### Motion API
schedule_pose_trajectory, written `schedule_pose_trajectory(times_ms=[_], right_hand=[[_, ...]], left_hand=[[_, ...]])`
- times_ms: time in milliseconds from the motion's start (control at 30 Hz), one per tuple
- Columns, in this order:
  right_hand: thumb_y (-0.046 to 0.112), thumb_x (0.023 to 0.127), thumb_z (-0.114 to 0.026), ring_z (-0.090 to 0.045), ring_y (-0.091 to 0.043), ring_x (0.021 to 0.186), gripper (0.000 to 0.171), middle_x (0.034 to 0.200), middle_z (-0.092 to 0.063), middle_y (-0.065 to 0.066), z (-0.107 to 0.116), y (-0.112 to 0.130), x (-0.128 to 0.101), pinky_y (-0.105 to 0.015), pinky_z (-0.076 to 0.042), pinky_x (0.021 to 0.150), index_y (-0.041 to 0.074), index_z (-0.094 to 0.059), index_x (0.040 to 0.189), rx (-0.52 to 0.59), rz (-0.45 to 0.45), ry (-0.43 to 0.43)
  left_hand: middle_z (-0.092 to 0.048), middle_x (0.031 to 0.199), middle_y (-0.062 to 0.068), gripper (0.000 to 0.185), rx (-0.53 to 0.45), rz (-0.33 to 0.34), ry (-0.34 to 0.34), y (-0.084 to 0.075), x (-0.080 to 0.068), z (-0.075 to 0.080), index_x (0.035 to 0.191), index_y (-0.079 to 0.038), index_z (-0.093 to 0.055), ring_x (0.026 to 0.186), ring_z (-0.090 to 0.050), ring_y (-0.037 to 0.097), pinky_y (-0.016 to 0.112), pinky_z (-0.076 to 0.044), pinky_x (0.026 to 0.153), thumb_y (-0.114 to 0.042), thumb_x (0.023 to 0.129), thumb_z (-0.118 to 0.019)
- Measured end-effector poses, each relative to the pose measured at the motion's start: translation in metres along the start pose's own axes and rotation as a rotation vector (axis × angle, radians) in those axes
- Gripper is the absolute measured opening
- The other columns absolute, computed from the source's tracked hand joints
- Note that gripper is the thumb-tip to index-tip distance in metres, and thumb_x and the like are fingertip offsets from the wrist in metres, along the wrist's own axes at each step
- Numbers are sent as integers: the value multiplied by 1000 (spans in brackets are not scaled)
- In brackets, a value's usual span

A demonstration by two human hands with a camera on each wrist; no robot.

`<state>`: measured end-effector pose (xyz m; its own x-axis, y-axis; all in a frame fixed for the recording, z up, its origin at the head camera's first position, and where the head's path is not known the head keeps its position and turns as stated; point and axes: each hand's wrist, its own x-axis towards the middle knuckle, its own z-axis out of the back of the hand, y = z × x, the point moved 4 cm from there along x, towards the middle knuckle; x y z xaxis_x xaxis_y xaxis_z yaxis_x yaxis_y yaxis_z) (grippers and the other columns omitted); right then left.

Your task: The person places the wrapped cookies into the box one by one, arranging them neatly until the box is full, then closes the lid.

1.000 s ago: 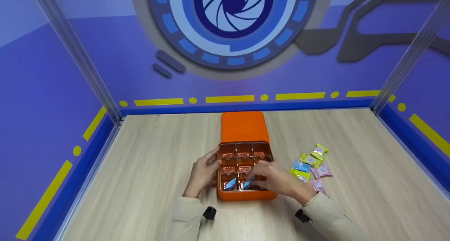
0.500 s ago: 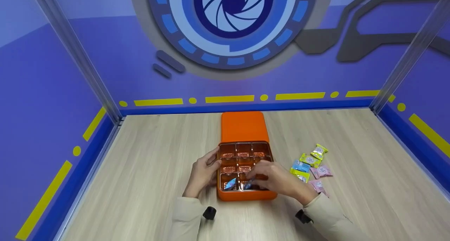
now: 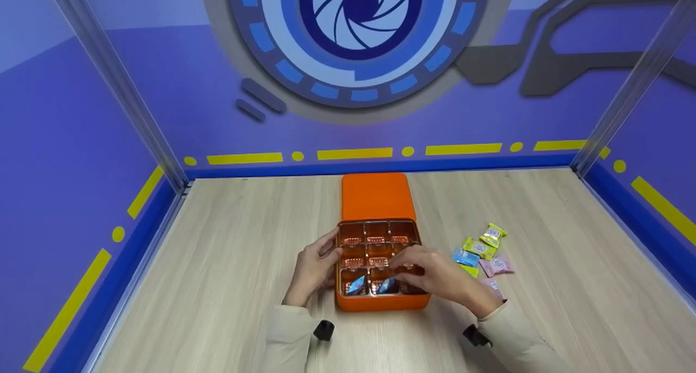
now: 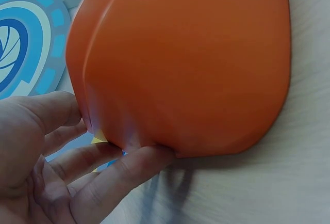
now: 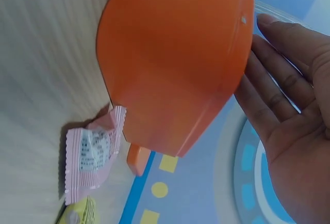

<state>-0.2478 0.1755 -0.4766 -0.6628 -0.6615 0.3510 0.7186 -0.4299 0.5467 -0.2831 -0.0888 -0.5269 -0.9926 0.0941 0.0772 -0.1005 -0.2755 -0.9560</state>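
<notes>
An orange box [image 3: 383, 303] stands on the table, with a clear divided insert of several compartments. Two blue-wrapped candies lie in its front row: one candy [image 3: 356, 285] in the front-left compartment, another candy [image 3: 386, 285] in the front-middle one. My left hand [image 3: 314, 267] holds the box's left side, thumb at the rim and fingers against the outer wall [image 4: 180, 69]. Over the right part of the box hovers my right hand [image 3: 435, 272], fingers extended above the compartments beside the front-middle candy. Nothing shows between those fingers; the right wrist view hides their tips behind the box wall.
Right of the box lie loose wrapped candies: yellow ones [image 3: 493, 235], a blue candy [image 3: 466, 257] and pink ones [image 3: 497, 265]. A pink candy [image 5: 93, 154] sits close to the box in the right wrist view. Behind the box is an orange lid [image 3: 377, 196]. Printed panels enclose the table.
My right hand has let go of the blue candy, which now lies in the front-middle compartment, and has shifted slightly right. The left hand stays put.
</notes>
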Motion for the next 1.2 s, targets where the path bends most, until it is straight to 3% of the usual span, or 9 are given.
schedule_pose_trajectory(times_ms=[200, 400, 633, 900, 1200], right_hand=[[-4, 90, -82, -73, -24, 104, 27, 114, -77, -4, 7, -2, -3, -42, -62, 88, 5, -76, 115, -21, 75, -71], [0, 94, -80, -72, -25, 108, 26, 118, -75, -3, 14, -8, -9, -46, -61, 91, 5, -75, 119, -32, 12, -85], [-6, 87, -84, -73, -26, 107, 33, 117, -76, -4, 24, -13, -14, -43, -61, 91, 6, -76, 117, -88, 44, -149], [-11, 85, -83, -73, -27, 106, 39, 116, -76, -4, 35, -22, -20, -46, -62, 89, 8, -76, 118, -115, -10, -177], [-6, 85, -86, -73, -28, 107, 37, 116, -76, -3, 47, -33, -29, -49, -61, 91, 8, -76, 117, -192, -106, -195]], left_hand=[[-62, 142, 27, 51, 2, -29, 8, -1, 0, 0, 154, -5, -57, 129, -63, 36, 47, -51, 107, -10, 104, -68], [-62, 142, 26, 51, -20, -13, 5, 0, 0, 0, 154, -6, -57, 127, -64, 35, 45, -54, 103, -10, 104, -68], [-62, 141, 27, 52, -27, -8, -5, 0, 0, 0, 153, -6, -58, 127, -64, 37, 46, -53, 105, -9, 103, -69], [-63, 141, 26, 51, -9, -22, -10, 1, 1, 0, 152, -5, -58, 130, -62, 38, 50, -48, 110, -8, 103, -69], [-61, 144, 26, 51, -32, -22, -7, -1, 0, -1, 153, -3, -57, 134, -58, 37, 50, -47, 111, -7, 104, -68]])
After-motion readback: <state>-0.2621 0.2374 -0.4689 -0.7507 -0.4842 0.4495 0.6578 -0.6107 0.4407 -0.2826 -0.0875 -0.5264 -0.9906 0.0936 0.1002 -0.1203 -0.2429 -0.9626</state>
